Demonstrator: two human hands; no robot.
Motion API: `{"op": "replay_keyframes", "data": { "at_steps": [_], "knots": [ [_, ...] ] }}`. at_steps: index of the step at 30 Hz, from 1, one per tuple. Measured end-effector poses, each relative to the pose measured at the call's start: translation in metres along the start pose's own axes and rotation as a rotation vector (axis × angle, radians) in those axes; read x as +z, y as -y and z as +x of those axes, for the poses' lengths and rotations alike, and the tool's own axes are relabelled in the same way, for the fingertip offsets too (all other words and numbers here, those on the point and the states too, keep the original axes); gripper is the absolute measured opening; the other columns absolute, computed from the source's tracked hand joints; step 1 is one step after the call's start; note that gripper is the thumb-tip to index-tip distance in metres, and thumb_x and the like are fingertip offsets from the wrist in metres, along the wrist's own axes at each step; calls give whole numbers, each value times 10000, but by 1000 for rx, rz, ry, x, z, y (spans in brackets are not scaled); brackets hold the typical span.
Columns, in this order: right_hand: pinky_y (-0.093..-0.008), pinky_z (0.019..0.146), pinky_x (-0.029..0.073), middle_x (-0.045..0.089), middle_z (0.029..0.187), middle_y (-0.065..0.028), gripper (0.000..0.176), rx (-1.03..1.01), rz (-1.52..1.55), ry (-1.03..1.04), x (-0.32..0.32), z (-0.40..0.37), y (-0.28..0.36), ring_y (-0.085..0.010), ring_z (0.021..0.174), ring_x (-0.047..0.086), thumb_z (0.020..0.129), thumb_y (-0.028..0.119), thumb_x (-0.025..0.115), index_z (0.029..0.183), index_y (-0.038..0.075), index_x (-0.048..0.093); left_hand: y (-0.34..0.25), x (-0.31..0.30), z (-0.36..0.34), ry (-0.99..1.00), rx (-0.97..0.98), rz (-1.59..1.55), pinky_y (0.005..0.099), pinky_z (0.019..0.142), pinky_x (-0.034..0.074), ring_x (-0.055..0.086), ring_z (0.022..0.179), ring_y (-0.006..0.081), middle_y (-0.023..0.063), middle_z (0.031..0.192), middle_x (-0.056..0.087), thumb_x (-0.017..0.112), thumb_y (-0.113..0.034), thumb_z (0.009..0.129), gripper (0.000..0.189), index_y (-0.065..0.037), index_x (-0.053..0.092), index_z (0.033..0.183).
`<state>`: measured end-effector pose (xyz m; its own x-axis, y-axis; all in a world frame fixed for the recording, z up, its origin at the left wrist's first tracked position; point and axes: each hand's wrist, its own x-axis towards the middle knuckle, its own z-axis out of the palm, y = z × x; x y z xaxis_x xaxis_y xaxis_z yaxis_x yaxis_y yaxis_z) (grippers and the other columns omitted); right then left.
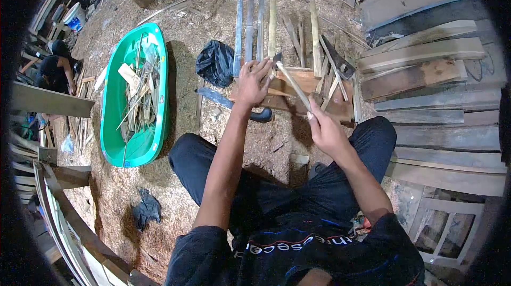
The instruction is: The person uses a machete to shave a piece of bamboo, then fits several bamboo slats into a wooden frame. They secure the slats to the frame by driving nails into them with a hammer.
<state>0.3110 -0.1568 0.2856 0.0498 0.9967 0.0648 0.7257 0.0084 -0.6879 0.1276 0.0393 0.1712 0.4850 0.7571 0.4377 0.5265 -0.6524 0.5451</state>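
Note:
My right hand [326, 130] is wrapped around the pale handle of a hammer [294, 84]. The hammer's dark head is beside the fingertips of my left hand [253, 82]. My left hand lies over the near ends of several wooden slats [249, 27], fingers bent together; what they pinch, if anything, is too small to make out. A lighter slat [272, 25] runs away from those fingers, and another pale slat [315, 35] lies farther right. Under the hands is a reddish-brown board [298, 84]. A dark curved-handled saw or blade [215, 97] rests at its left.
A green tub [106, 131] with wood scraps stands at left, beside a black plastic bag [215, 63]. Planks [426, 51] are stacked along the right. Another person [56, 70] is at the far left. A dark cloth [146, 209] lies on the sawdust floor.

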Motion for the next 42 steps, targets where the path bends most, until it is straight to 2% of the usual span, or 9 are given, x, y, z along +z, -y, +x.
{"op": "replay_keyframes", "data": {
  "at_steps": [7, 14, 15, 23, 26, 31, 34, 37, 42],
  "knots": [
    [-471, 801, 523, 628, 1029, -350, 470, 65, -22, 80, -6, 4, 8, -481, 934, 654, 973, 88, 520, 1414, -52, 436, 1, -1, 0, 7, 11, 18, 475, 1120, 316, 467, 1256, 353, 31, 1451, 540, 634, -233, 902, 470, -104, 597, 1352],
    [-463, 771, 523, 638, 950, -342, 462, -80, 47, -149, -5, 5, 16, -478, 887, 660, 977, 87, 516, 1413, -45, 445, -3, -3, 0, 25, -15, -1, 477, 1144, 294, 453, 1277, 348, 38, 1462, 530, 690, -304, 858, 584, -111, 561, 1394],
    [-443, 797, 523, 638, 960, -338, 456, 105, -7, 96, -13, 2, 16, -464, 905, 668, 979, 76, 504, 1415, -45, 446, -3, -4, -1, 31, -12, 38, 475, 1146, 293, 450, 1281, 349, 48, 1462, 529, 710, -327, 839, 632, -97, 548, 1404],
    [-422, 935, 499, 604, 1205, -344, 470, -222, 54, -194, -15, 6, 14, -438, 1107, 634, 984, 63, 502, 1424, -78, 421, -2, -4, 2, 30, 1, 15, 476, 1140, 297, 450, 1281, 345, 79, 1445, 539, 714, -336, 840, 628, -74, 557, 1387],
    [-412, 974, 485, 586, 1239, -349, 468, 108, 53, 96, -27, 10, 23, -439, 1159, 609, 988, 67, 498, 1431, -61, 419, -3, -2, 1, 33, -7, 17, 472, 1139, 295, 450, 1280, 344, 74, 1446, 538, 718, -329, 838, 623, -83, 557, 1387],
    [-442, 804, 533, 656, 989, -317, 490, -98, 66, -135, -10, 6, 8, -430, 867, 689, 975, 74, 518, 1442, -38, 419, -8, -6, 0, 13, -25, -14, 471, 1141, 289, 451, 1279, 342, 54, 1451, 535, 726, -328, 832, 622, -101, 556, 1386],
    [-423, 782, 540, 657, 993, -314, 498, -13, 15, 21, -22, 7, 6, -426, 876, 693, 979, 76, 517, 1451, -39, 406, -6, -4, 0, 20, -32, 11, 472, 1139, 291, 452, 1278, 339, 50, 1450, 537, 729, -330, 832, 620, -108, 559, 1384],
    [-420, 758, 540, 665, 932, -302, 477, -273, -40, -271, -23, 22, 21, -390, 855, 705, 984, 83, 513, 1438, -38, 429, -5, -2, 0, 25, -55, -1, 466, 1137, 297, 453, 1284, 321, 30, 1450, 538, 718, -328, 849, 599, -123, 559, 1389],
    [-426, 774, 541, 668, 1032, -302, 473, 80, -81, 172, -23, 10, 15, -416, 912, 696, 977, 54, 507, 1438, -28, 438, -4, -2, 0, 21, -44, 52, 458, 1129, 312, 461, 1273, 308, 6, 1449, 540, 715, -342, 859, 589, -130, 564, 1387]
  ]
}}
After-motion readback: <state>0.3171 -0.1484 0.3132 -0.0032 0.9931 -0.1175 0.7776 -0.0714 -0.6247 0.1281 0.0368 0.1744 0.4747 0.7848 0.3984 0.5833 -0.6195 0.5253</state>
